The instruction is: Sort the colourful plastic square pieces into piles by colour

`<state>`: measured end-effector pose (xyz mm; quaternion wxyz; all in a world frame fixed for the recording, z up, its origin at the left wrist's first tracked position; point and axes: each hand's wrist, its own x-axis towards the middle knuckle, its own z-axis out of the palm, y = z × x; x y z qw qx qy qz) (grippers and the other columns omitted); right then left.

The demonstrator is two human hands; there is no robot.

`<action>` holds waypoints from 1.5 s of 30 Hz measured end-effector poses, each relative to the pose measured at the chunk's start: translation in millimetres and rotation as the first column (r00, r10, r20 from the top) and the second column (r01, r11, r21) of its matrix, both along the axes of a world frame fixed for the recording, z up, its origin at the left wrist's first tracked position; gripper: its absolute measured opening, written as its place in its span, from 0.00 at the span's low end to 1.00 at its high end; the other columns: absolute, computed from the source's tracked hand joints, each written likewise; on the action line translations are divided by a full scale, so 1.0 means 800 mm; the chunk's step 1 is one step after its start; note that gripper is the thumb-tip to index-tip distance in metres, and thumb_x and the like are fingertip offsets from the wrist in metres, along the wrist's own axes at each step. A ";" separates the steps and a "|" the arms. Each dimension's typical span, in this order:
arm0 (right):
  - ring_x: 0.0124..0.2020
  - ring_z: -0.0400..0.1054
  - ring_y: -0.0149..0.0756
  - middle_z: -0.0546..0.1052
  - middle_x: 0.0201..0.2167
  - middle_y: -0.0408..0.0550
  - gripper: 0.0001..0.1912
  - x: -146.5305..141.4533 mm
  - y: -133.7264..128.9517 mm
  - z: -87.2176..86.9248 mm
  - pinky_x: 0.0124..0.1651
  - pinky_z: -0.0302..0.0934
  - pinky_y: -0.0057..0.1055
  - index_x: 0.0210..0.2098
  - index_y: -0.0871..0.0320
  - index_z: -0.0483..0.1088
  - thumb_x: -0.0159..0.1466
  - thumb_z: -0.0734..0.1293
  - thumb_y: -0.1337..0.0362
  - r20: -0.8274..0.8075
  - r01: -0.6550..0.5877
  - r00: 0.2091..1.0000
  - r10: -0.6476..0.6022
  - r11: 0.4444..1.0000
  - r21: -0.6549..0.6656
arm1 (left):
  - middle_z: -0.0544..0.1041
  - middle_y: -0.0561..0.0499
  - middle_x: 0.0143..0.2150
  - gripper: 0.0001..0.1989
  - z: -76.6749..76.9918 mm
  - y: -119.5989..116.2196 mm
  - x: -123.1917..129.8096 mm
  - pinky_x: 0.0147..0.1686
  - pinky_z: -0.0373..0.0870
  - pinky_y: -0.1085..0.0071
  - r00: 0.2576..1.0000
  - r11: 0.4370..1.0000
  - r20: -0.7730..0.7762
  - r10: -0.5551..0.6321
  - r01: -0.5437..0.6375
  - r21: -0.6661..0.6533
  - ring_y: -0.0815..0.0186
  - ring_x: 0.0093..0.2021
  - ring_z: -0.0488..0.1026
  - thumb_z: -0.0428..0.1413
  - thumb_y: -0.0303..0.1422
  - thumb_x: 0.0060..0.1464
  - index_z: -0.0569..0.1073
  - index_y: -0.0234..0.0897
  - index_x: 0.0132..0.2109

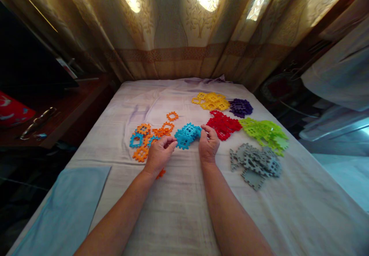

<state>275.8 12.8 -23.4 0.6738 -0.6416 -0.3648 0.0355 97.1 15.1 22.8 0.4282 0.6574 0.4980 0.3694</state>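
A pile of blue plastic pieces [184, 137] lies on the bed sheet between my two hands. My left hand [162, 152] is at the pile's left edge, thumb and fingertips pressed together; whatever they grip is too small to tell. At the pile's right end, my right hand [209, 144] has its fingers curled in a pinch beside a blue piece, its hold hidden. Left of the pile are scattered orange pieces [140, 154], with a blue square piece [136, 140] among them. Another orange piece [172, 116] lies apart, farther back.
Yellow [211, 101], dark purple [241, 108], red [223, 125], lime green [265, 133] and grey [256, 162] piles lie to the right. A light blue cloth [69, 206] covers the front left. Curtains [170, 29] hang behind; glasses [37, 123] rest on a side table.
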 end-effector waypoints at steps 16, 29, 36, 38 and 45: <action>0.40 0.73 0.39 0.80 0.36 0.51 0.14 0.001 0.001 0.000 0.47 0.67 0.38 0.34 0.59 0.76 0.60 0.62 0.58 -0.067 0.002 0.998 -0.004 1.000 -0.031 | 0.80 0.53 0.37 0.09 0.005 0.023 -0.089 0.39 0.71 0.70 0.824 0.909 -0.442 0.355 -0.195 0.368 0.66 0.33 0.74 0.55 0.38 0.57 0.77 0.42 0.38; 0.40 0.73 0.39 0.81 0.36 0.51 0.15 0.003 0.002 -0.003 0.45 0.67 0.36 0.34 0.58 0.77 0.60 0.62 0.58 -0.036 0.003 0.999 -0.005 0.998 -0.058 | 0.77 0.48 0.43 0.09 0.019 0.019 -0.098 0.47 0.69 0.61 0.564 0.919 -0.824 0.059 0.292 0.265 0.56 0.46 0.71 0.58 0.36 0.54 0.81 0.48 0.42; 0.39 0.73 0.39 0.81 0.36 0.51 0.15 0.004 0.002 -0.002 0.44 0.67 0.36 0.34 0.58 0.77 0.60 0.62 0.57 -0.068 -0.003 0.998 -0.002 0.997 -0.075 | 0.77 0.49 0.41 0.08 0.017 0.021 -0.098 0.46 0.69 0.63 0.673 0.900 -0.736 0.070 0.275 0.337 0.59 0.44 0.72 0.57 0.38 0.57 0.80 0.47 0.42; 0.40 0.73 0.39 0.81 0.36 0.51 0.15 0.003 0.002 -0.002 0.44 0.67 0.36 0.34 0.58 0.77 0.59 0.62 0.57 -0.074 -0.009 0.997 0.003 0.997 -0.070 | 0.77 0.50 0.41 0.08 0.020 0.018 -0.090 0.47 0.69 0.64 0.731 0.889 -0.679 0.063 0.269 0.372 0.61 0.44 0.73 0.57 0.37 0.58 0.80 0.46 0.42; 0.41 0.73 0.39 0.81 0.36 0.51 0.15 0.002 0.003 -0.002 0.47 0.67 0.38 0.34 0.58 0.76 0.59 0.61 0.57 -0.079 -0.012 0.997 0.008 0.999 -0.042 | 0.77 0.48 0.41 0.08 0.034 0.013 -0.018 0.47 0.68 0.64 0.808 0.808 -0.588 -0.015 0.356 0.469 0.61 0.44 0.72 0.57 0.37 0.60 0.80 0.44 0.42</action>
